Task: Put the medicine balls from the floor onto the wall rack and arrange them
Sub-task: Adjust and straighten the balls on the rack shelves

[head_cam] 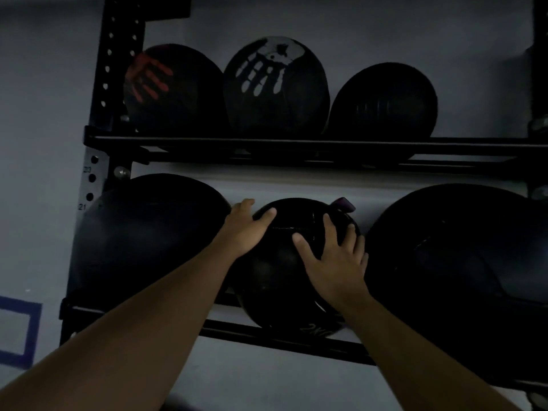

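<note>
Dim shot, low light. Both my hands sit on the small black ball (284, 262) in the lower centre of the frame, on the bottom shelf (281, 341) of the wall rack (102, 84). Left hand (246, 229) lies on the ball's upper left side, fingers spread and fairly straight, fingertips over the top edge. Right hand (335, 256) lies on the ball's upper right front, fingers splayed wide, thumb pointing toward frame centre. Grip on both sides is wide & flat against the surface, palms pressing, nothing pinched. White marking near the ball's bottom edge, looks like "2KG" upside down. A purple tab (344, 204) pokes out just behind the ball's top right.

Same shelf: big black ball (142, 232) at mid left, touching or just beside my left hand; another big black ball (462, 277) at lower right, just beside my right hand's fingers.

Top shelf (296, 142), upper half of frame, 3 balls in a row: red-handprint ball (175, 90) at left, white-handprint ball (275, 87) in the middle touching it, plain dark ball (385, 102) at right. Rack upright w/ holes runs down the upper left; numbers 23 & 21 on it. Grey wall (44, 143) behind, blue tape square (20, 330) at lower left edge.
</note>
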A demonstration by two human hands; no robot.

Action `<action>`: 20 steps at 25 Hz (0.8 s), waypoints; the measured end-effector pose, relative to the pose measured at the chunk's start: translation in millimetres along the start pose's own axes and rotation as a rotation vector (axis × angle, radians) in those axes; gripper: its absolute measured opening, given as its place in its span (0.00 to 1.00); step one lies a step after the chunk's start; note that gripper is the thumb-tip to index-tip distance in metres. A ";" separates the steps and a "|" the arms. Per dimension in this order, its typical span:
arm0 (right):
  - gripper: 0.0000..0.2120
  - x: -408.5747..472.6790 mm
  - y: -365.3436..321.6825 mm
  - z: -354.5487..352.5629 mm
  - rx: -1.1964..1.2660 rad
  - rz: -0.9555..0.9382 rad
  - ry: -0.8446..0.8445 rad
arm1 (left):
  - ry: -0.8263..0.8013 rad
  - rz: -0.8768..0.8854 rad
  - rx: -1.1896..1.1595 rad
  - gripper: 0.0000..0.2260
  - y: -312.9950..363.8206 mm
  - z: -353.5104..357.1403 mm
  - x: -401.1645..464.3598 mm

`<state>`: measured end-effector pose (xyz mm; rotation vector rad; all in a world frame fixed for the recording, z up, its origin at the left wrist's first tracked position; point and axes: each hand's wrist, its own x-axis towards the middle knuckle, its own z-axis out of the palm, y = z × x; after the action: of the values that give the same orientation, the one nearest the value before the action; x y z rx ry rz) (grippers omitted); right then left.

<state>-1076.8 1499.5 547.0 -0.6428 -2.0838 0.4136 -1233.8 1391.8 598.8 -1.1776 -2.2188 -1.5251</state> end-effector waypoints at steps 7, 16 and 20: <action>0.38 47.4 17.1 12.0 -0.114 -0.002 0.049 | -0.038 -0.018 -0.108 0.36 -4.0 21.9 20.3; 0.32 91.3 24.9 -17.4 -0.106 -0.113 -0.077 | -0.008 0.023 0.081 0.37 -10.0 16.9 6.7; 0.38 15.6 22.3 26.8 -0.124 -0.159 0.175 | -0.141 0.171 -0.131 0.45 -26.5 23.8 1.5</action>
<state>-1100.1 1525.3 531.2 -0.5597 -1.9864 0.1331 -1247.3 1408.9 570.6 -1.5158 -2.0638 -1.5824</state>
